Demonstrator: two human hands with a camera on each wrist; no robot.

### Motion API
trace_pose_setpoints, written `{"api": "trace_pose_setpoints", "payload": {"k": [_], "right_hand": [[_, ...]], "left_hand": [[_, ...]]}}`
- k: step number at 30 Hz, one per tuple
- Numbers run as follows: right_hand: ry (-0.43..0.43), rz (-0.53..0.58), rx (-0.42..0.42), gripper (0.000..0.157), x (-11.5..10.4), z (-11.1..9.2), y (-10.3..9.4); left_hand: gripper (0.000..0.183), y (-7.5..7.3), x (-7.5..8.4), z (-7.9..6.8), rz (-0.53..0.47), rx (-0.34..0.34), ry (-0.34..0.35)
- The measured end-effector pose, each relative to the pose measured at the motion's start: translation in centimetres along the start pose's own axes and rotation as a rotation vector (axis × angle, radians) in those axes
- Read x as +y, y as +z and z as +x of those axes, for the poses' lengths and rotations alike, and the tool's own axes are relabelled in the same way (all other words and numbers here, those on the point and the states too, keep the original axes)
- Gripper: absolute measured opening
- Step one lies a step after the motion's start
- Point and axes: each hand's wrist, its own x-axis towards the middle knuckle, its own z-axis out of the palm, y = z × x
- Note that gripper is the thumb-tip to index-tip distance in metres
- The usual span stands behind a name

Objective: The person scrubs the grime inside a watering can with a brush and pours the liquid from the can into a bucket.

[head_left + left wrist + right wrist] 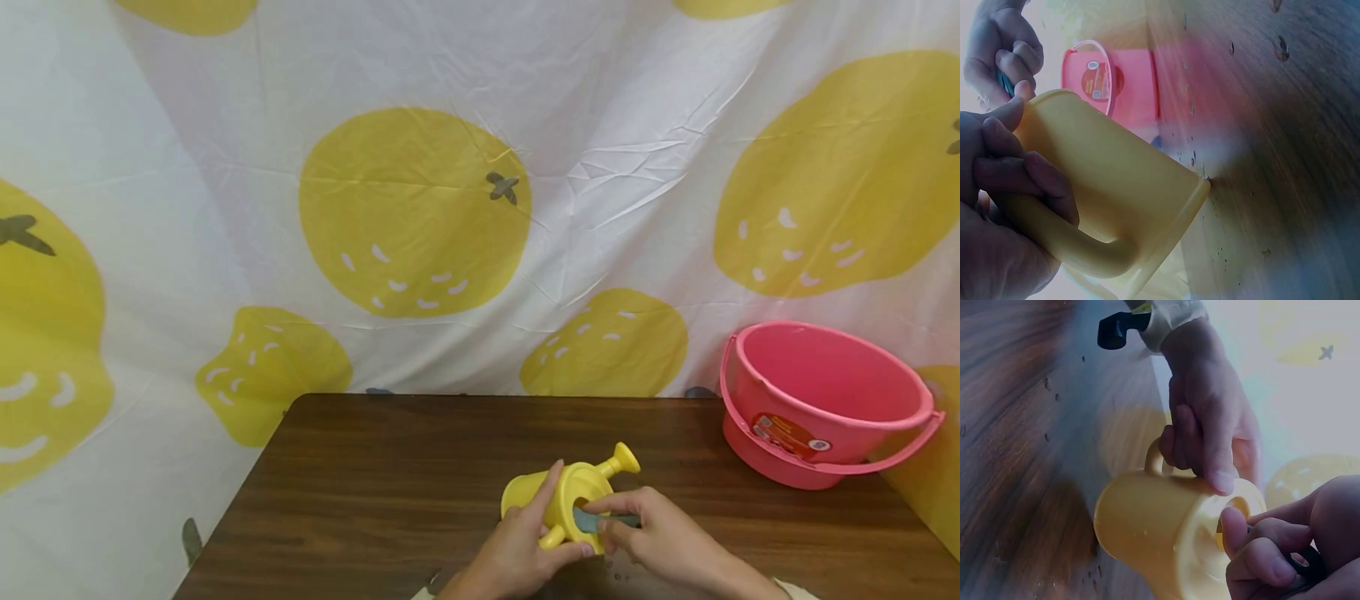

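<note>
A yellow toy watering can [519,490] is tilted over the table, its open top facing the right hand and its spout pointing up and away to the right. The left hand [517,546] grips it by the handle [1094,253], with the thumb along the body near the rim. Pinched in the right hand [663,533] is a slim grey-blue tool [587,521], whose dark handle end [1311,565] has a loop. Its front part reaches into the can's opening, where the tip is hidden; I cannot tell its kind.
On the right of the brown wooden table [375,500] stands a pink bucket [877,437] with a handle and a label. Water drops [1281,48] dot the tabletop. A white curtain [615,100] with yellow fruit prints hangs behind the table.
</note>
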Motion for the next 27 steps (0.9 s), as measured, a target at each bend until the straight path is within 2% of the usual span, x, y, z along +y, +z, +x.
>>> {"api": "trace_pose_setpoints", "payload": {"k": [10,16,27], "right_hand": [[0.012,0.051,0.006,0.030,-0.1,-0.3,-1.0],[0.022,0.035,-0.005,0.029,-0.3,-0.3,-1.2],[-0.008,0.031,-0.002,0.030,-0.1,-0.2,-1.1]], "left_hand": [[0.094,-0.2,0.1,0.0,0.009,0.014,-0.041],[0.094,-0.2,0.0,0.0,0.007,0.011,-0.037],[0.093,-0.3,-0.1,0.0,-0.022,0.006,-0.032]]}}
